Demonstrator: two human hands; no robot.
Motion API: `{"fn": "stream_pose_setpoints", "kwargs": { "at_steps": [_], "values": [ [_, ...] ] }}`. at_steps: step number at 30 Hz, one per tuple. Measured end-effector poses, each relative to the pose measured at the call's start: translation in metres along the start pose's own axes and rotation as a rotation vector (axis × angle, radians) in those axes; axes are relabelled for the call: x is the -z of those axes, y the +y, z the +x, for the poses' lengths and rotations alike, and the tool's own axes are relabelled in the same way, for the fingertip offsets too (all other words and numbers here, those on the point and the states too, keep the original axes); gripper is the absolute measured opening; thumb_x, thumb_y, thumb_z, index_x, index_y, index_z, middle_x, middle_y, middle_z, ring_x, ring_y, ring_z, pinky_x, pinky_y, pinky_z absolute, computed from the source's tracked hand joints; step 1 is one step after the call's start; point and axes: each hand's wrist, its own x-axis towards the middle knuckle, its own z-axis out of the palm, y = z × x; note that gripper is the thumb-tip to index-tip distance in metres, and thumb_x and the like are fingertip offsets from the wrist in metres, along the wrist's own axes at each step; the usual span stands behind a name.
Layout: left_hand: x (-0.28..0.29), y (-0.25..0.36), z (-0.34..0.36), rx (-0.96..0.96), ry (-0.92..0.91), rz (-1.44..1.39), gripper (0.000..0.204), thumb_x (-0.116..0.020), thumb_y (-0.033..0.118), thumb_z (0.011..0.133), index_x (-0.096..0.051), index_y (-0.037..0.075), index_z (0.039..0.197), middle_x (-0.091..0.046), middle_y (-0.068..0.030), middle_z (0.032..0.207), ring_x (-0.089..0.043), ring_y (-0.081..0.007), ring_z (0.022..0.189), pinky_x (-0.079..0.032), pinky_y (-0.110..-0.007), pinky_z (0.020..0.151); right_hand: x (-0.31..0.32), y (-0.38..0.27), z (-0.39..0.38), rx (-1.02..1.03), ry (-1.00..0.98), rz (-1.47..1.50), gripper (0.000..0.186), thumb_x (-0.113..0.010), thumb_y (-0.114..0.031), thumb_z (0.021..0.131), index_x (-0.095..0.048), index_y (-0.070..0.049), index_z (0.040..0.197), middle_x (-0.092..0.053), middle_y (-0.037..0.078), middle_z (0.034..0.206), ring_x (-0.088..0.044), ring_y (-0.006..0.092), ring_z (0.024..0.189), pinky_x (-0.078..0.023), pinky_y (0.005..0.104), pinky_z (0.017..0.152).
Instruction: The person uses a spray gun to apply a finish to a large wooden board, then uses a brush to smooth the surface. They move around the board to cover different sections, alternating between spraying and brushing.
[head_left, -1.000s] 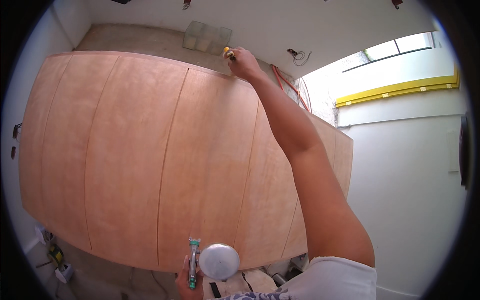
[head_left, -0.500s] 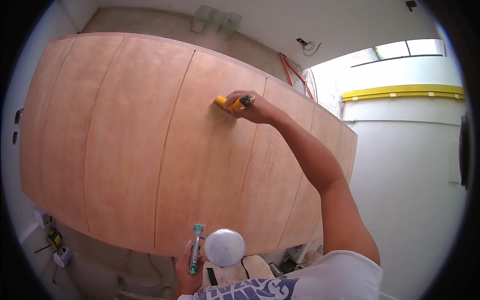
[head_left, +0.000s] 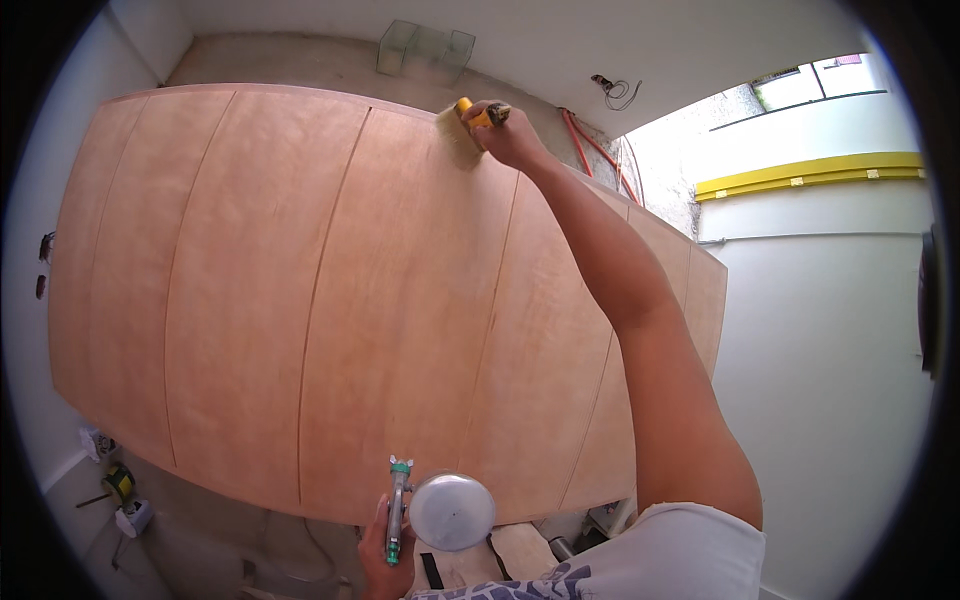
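Observation:
A large pale-pink wooden panel (head_left: 230,300) with long grooves lies across the middle of the view. My right hand (head_left: 505,135) grips a brush with a yellow handle (head_left: 468,108); its wide, pale bristles (head_left: 456,138) are at the panel's surface near the far edge, slightly blurred. At the bottom centre my left hand (head_left: 385,555) holds a silver spray gun (head_left: 398,500) with green fittings and a round metal cup (head_left: 450,512), just over the near edge of the panel.
Clear glass pieces (head_left: 405,48) and red hoses (head_left: 590,145) lie beyond the far edge. A yellow rail (head_left: 770,182) runs along the right wall, below a window (head_left: 820,80). A green-and-black object (head_left: 118,482) is at the lower left; loose wires (head_left: 615,92) hang from the far wall.
My right hand moved from the far edge down over the panel's middle, then back up toward the far edge with the brush. My left hand still holds the spray gun low in view.

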Motion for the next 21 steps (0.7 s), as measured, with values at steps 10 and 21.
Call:
{"fn": "stream_pose_setpoints", "kwargs": {
  "at_steps": [10,21],
  "values": [
    [-0.038,0.004,-0.016,0.064,0.044,0.016,0.063,-0.069,-0.001,0.095,-0.048,0.001,0.154,-0.067,-0.0243,0.134,-0.067,-0.0291,0.117,-0.052,-0.039,0.096,-0.023,-0.07,0.052,-0.032,-0.305,0.052,0.024,-0.065,-0.008,0.093,-0.074,-0.011,0.115,-0.069,0.014,0.125,-0.068,0.0335,0.111,-0.06,0.0397,0.084],
    [-0.064,-0.029,-0.031,0.123,0.174,-0.2,0.061,-0.069,-0.002,0.092,-0.049,-0.005,0.15,-0.071,-0.022,0.125,-0.07,-0.0267,0.111,-0.053,-0.037,0.095,-0.037,-0.039,0.101,0.015,0.196,-0.274,0.029,-0.075,-0.01,0.087,-0.073,-0.006,0.116,-0.072,0.013,0.118,-0.074,0.0294,0.105,-0.065,0.0424,0.08]
  ]
}}
